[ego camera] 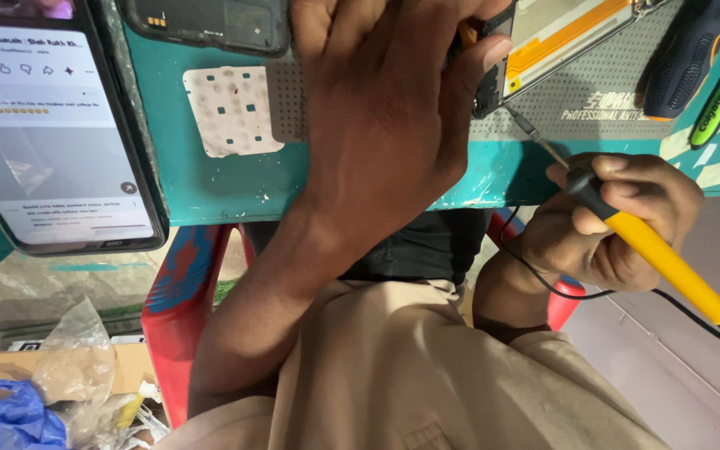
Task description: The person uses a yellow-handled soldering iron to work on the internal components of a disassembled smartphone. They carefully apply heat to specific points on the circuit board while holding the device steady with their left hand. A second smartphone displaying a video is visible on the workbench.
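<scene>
My left hand (385, 108) reaches over the teal bench edge and grips an opened phone (556, 37) with an orange and pale inner panel, lying on a grey perforated mat (618, 83). My right hand (618, 221) holds a soldering iron (652, 250) with a yellow handle and black grip. Its thin metal tip (535, 137) points up at the phone's lower corner. A black cord runs from the iron's rear end and loops under my wrist.
A lit phone screen (47, 125) stands at the left, a dark phone back (210, 21) above it, and a white keypad sheet (231, 108) on the teal bench (210, 183). Tools with dark and green handles (710, 67) lie at right. Below are a red stool (181, 283) and plastic bags (43, 383).
</scene>
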